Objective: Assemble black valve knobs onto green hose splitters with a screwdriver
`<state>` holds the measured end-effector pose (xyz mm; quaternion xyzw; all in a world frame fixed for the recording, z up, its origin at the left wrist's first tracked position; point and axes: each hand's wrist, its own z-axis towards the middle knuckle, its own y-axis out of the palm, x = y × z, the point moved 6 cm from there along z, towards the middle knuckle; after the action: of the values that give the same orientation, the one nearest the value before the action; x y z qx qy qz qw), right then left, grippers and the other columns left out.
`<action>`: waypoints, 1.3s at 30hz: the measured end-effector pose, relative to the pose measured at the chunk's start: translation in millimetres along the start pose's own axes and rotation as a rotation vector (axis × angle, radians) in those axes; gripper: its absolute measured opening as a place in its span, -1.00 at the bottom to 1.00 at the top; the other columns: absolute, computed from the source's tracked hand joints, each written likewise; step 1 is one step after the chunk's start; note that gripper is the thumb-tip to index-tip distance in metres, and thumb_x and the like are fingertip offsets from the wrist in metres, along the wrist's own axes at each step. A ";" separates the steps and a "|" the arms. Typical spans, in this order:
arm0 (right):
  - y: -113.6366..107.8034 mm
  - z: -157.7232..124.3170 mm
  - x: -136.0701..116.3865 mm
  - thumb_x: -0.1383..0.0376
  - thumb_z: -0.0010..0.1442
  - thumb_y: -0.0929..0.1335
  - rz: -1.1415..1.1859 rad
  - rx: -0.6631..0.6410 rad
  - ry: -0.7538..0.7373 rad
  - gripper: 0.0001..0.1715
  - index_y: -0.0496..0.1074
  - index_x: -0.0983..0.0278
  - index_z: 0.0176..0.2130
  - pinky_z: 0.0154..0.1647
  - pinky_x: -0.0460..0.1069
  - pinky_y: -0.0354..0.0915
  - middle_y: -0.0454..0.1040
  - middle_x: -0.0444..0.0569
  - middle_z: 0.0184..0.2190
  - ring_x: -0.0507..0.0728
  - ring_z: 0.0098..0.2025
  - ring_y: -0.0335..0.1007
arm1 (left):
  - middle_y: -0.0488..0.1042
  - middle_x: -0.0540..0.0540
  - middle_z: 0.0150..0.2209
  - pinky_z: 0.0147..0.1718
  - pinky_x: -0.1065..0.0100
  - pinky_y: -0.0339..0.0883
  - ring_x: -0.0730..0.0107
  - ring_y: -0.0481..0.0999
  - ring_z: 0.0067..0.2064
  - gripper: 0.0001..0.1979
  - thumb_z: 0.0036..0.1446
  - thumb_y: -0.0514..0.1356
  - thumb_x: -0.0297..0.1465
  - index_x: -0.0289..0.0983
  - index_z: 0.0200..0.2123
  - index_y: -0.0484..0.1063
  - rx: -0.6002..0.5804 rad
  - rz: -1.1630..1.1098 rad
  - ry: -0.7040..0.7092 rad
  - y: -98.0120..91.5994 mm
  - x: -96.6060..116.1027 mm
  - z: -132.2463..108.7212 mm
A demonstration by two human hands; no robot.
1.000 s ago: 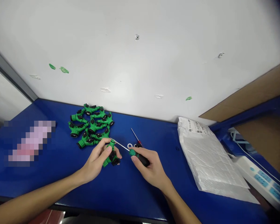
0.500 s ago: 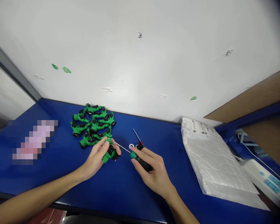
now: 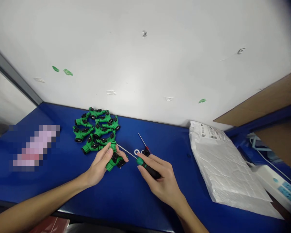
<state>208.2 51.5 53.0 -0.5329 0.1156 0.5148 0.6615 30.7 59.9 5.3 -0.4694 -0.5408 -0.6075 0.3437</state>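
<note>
My left hand (image 3: 98, 165) is closed around a green Y-shaped hose splitter (image 3: 110, 166) with black valve levers, one round green end pointing up. In my right hand (image 3: 166, 181) is a screwdriver (image 3: 151, 170) with a black and green handle. Its thin shaft points left, and the tip is at the splitter's upper end; whether it touches is too small to tell. Just beyond my right fingers lie a white ring (image 3: 136, 151), a small dark part and a thin screwdriver with a red collar (image 3: 143, 140), partly hidden by the hand.
Several more green hose splitters (image 3: 102, 130) are grouped beyond my left hand on the blue table (image 3: 126, 200). A white padded mailer (image 3: 225, 161) lies at right, with a power strip (image 3: 276, 184) beside it. A blurred-out pinkish object (image 3: 37, 145) lies at left. A white wall (image 3: 147, 64) rises behind.
My right hand and the screwdriver have shifted slightly right, the tip drawing a little away from the splitter's end. My left hand keeps its hold, with its far fingertips a little further out.
</note>
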 end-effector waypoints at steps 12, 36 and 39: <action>1.9 -6.0 -4.5 0.41 0.29 0.30 -0.165 -0.035 -0.117 -0.55 0.40 0.29 0.15 -0.47 -0.08 0.33 0.41 -0.01 -0.40 0.03 -0.46 0.35 | 0.55 -0.19 -0.30 -0.10 0.24 0.29 0.19 0.49 -0.21 -0.55 0.36 -0.06 -0.21 -0.32 -0.32 0.52 -0.099 0.169 0.053 0.8 3.5 2.0; -5.3 -2.7 -3.7 0.36 0.29 0.31 -0.143 -0.074 -0.099 -0.63 0.47 0.35 0.08 -0.53 -0.11 0.26 0.48 -0.04 -0.45 0.00 -0.55 0.33 | 0.55 -0.19 -0.35 -0.34 0.30 0.32 0.31 0.45 -0.38 -0.51 0.37 -0.07 -0.21 -0.36 -0.40 0.51 -0.229 0.190 -0.083 -4.6 1.7 6.2; -13.0 0.5 2.4 0.32 0.28 0.34 0.005 -0.131 -0.005 -0.68 0.52 0.31 0.01 -0.45 -0.10 0.30 0.50 -0.07 -0.47 0.02 -0.52 0.35 | 0.56 -0.20 -0.44 -0.32 0.27 0.34 0.23 0.48 -0.35 -0.55 0.36 -0.05 -0.23 -0.34 -0.41 0.49 -0.344 0.108 -0.141 -1.0 4.6 6.6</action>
<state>219.5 54.5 59.1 -0.5733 0.0815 0.5244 0.6242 29.6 66.9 9.1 -0.5909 -0.4258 -0.6374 0.2514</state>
